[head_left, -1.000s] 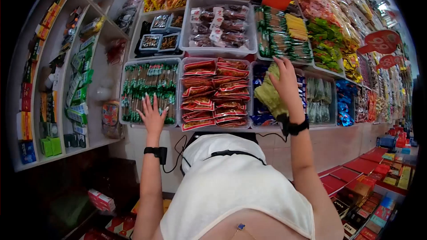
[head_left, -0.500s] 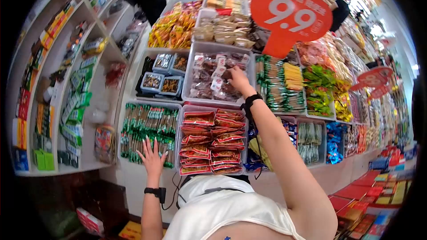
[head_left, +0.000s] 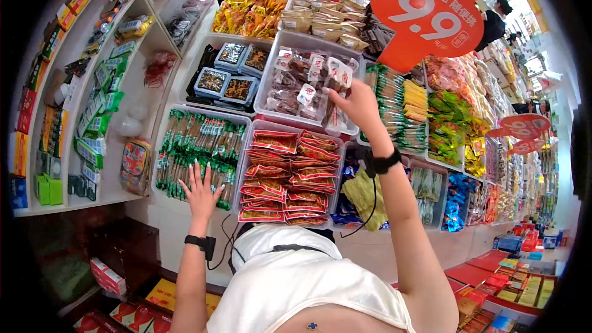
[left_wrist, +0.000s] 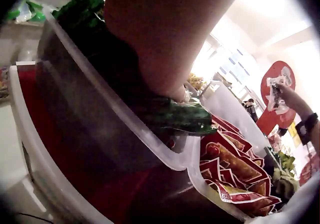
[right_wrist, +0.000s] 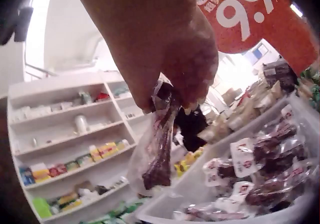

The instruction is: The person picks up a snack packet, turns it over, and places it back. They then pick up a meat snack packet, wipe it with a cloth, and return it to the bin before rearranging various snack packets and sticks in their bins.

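My right hand (head_left: 361, 106) pinches a clear plastic packet of dark brown food (right_wrist: 159, 164) with a white label, raised over the right side of its plastic tub. In the right wrist view it hangs below thumb and fingers. Inside that tub (head_left: 265, 103) lie several similar dark packets (head_left: 287, 95). With fingers spread, my left hand (head_left: 200, 196) rests on slim green-wrapped sticks (head_left: 197, 142) in the front left tub. In the left wrist view the hand partly hides those green wrappers (left_wrist: 175, 116).
Red snack packets (head_left: 287, 176) fill the tub between my hands. A crumpled yellow-green cloth (head_left: 365, 197) lies over blue packets at front right. A red price sign (head_left: 425, 15) stands behind my right hand. White shelves (head_left: 148, 37) line the left side.
My right hand left the yellow-green cloth, reached forward into the tub of dark packets and lifted one out. My left hand stays spread on the green-wrapped sticks.
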`<action>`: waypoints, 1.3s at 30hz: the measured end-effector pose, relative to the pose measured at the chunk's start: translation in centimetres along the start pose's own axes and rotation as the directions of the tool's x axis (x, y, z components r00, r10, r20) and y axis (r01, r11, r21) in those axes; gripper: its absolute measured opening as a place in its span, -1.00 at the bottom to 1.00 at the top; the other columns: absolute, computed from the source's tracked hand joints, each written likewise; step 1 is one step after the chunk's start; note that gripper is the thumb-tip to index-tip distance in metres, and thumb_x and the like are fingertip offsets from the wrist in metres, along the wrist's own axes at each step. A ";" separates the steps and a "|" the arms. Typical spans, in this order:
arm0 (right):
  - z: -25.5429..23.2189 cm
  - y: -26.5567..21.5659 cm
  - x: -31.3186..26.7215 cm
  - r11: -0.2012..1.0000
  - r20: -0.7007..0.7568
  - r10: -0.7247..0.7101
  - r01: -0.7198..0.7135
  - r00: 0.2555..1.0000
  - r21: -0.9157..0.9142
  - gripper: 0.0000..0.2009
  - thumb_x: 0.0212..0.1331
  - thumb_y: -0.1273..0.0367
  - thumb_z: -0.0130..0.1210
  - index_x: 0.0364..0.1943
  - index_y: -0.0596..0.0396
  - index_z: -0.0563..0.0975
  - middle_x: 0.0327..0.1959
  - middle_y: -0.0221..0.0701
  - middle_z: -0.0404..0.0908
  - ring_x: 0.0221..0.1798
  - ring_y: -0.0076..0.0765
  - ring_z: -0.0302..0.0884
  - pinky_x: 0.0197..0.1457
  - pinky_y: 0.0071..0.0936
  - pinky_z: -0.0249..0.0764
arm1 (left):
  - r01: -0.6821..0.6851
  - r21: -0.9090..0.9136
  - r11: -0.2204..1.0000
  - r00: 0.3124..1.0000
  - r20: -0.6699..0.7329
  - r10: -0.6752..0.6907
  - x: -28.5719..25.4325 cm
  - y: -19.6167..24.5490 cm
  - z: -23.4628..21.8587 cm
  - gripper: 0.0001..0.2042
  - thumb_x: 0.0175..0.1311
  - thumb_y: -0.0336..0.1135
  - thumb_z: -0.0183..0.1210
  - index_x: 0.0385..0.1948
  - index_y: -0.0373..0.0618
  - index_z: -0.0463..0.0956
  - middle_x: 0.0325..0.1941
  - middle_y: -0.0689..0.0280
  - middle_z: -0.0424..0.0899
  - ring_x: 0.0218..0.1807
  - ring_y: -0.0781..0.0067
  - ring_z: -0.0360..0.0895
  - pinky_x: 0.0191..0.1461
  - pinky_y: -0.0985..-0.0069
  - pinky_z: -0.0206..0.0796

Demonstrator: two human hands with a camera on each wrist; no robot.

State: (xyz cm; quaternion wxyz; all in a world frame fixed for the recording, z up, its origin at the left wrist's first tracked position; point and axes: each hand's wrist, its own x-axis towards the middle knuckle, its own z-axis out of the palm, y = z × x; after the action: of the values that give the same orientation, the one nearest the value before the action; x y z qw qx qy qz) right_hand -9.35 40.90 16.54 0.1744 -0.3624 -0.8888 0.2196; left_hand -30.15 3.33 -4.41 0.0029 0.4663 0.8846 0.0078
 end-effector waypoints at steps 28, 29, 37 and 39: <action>6.5 10.4 -26.4 0.855 -0.081 0.473 -0.479 0.877 -0.200 -0.34 -0.13 0.32 0.32 0.16 0.10 0.35 0.27 -0.07 0.24 0.27 0.08 0.22 0.24 -0.17 0.28 | 0.503 -0.753 -0.425 0.625 -0.023 0.780 -1.6 18.9 -21.4 -0.63 0.38 -0.04 -0.04 -0.03 -0.18 0.32 -0.26 0.13 0.58 -0.28 0.15 0.64 -0.19 0.24 0.52; 6.9 11.3 -26.3 0.843 -0.065 0.487 -0.488 0.871 -0.225 -0.41 -0.14 0.33 0.32 0.09 0.10 0.42 0.20 -0.07 0.32 0.20 0.09 0.29 0.16 -0.16 0.35 | 0.506 -0.762 -0.405 0.633 0.008 0.774 -1.9 18.9 -22.4 -0.65 0.39 -0.10 -0.05 -0.02 -0.20 0.31 -0.24 0.14 0.58 -0.27 0.18 0.64 -0.16 0.26 0.52; 0.0 7.1 -26.8 0.868 -0.180 0.438 -0.363 0.881 0.339 -0.71 0.00 0.26 0.25 -0.30 0.23 0.58 -0.43 -0.23 0.61 -0.34 -0.19 0.57 -0.25 -0.33 0.45 | 0.485 -0.836 -0.256 0.563 0.075 0.823 -3.2 19.1 -22.6 -0.51 0.31 -0.46 0.02 0.25 -0.18 0.07 0.11 0.15 0.45 0.03 0.34 0.53 0.03 0.42 0.44; -4.0 1.0 -27.2 0.776 -0.266 0.475 -0.257 0.839 0.576 -0.75 0.03 0.31 0.23 -0.32 0.24 0.56 -0.43 -0.36 0.59 -0.37 -0.42 0.51 -0.30 -0.45 0.42 | 0.485 -0.821 -0.301 0.572 0.038 0.819 -3.3 19.4 -21.7 -0.47 0.27 -0.49 0.05 0.27 -0.18 0.06 0.12 0.17 0.44 0.07 0.38 0.50 0.06 0.43 0.42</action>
State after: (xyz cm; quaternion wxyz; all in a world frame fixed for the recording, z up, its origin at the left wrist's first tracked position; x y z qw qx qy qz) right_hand 11.51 22.98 15.31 0.3947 -0.5077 -0.6513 0.4028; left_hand -12.56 11.33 17.55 0.7333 0.3726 0.2703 0.5004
